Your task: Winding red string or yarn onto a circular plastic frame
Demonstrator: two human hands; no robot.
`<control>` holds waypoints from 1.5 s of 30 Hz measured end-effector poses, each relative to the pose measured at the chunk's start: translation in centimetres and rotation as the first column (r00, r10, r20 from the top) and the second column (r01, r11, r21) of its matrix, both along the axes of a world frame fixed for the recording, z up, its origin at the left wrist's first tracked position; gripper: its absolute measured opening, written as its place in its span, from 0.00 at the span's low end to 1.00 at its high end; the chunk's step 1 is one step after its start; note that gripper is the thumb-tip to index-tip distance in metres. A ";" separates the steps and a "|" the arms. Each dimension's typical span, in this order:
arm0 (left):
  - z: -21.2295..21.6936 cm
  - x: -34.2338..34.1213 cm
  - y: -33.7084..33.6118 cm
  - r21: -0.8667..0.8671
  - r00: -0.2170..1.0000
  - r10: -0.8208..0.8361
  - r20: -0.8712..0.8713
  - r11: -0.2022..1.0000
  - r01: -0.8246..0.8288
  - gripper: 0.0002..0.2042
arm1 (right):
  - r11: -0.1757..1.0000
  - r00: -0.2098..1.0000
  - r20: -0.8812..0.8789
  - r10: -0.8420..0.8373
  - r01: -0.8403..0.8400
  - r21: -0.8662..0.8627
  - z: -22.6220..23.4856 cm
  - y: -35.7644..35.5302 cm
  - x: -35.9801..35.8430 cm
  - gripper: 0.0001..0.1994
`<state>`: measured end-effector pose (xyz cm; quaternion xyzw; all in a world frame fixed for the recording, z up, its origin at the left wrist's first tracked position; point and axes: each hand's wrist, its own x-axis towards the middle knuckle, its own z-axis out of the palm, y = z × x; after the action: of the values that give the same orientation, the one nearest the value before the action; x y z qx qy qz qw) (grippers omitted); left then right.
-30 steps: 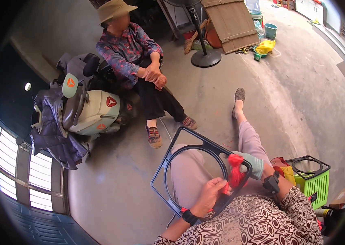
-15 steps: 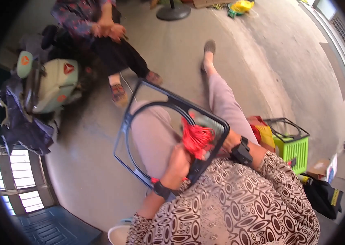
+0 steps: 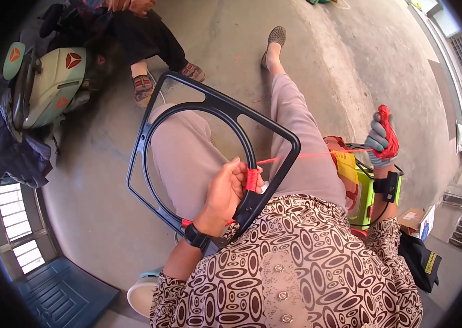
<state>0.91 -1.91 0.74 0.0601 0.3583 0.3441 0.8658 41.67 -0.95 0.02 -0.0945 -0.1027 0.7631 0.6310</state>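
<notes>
A black frame (image 3: pixel 217 96), squarish outside with a round ring inside, lies tilted across my lap. My left hand (image 3: pixel 225 191), bare, is closed round the ring's right side, just beside a tight band of red cord (image 3: pixel 251 179) wound on it. From that band a red strand (image 3: pixel 318 155) runs taut to the right. At its other end my right hand (image 3: pixel 377 143), in a grey glove, is raised out to the side and closed on a bundle of red cord (image 3: pixel 388 134). More red wrapping (image 3: pixel 186 223) shows low on the frame, partly hidden by my left wrist.
A lime green crate (image 3: pixel 366 199) stands right of my leg with a red and yellow bag (image 3: pixel 345 169) beside it. Behind lie a cardboard box (image 3: pixel 410 218) and a black bag (image 3: pixel 419 257). Ahead left sits another person (image 3: pixel 151 35), near a pale scooter (image 3: pixel 59 76).
My right hand has swung from the frame far out to the right, carrying the cord bundle and drawing the strand tight. The left hand still holds the frame, which now sits a little further left.
</notes>
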 end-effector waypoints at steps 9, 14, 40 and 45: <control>0.8 -1.3 0.5 0.140 0.985 0.066 -0.158 0.989 -0.044 0.07 | 0.894 0.710 0.704 -0.017 0.326 -0.307 -3.5 0.9 1.5 0.18; -0.5 -1.1 -0.3 0.263 0.975 0.005 -0.223 0.963 0.055 0.05 | 0.882 0.637 0.737 0.228 0.185 -0.433 -0.1 1.4 -8.6 0.16; -1.3 -1.5 -1.2 0.176 0.998 -0.063 0.023 0.983 0.058 0.12 | 0.918 0.974 0.121 0.192 -0.135 -0.374 -0.7 5.2 -18.2 0.14; -1.1 -0.7 -1.4 0.293 0.990 -0.143 0.023 0.947 0.130 0.10 | 0.940 0.848 0.438 0.299 -0.181 -0.291 -2.6 1.9 -12.8 0.16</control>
<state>0.22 -3.32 -0.38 0.2040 0.2798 0.3337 0.8768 28.87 0.95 -2.58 -0.3403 -0.1733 0.7963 0.4691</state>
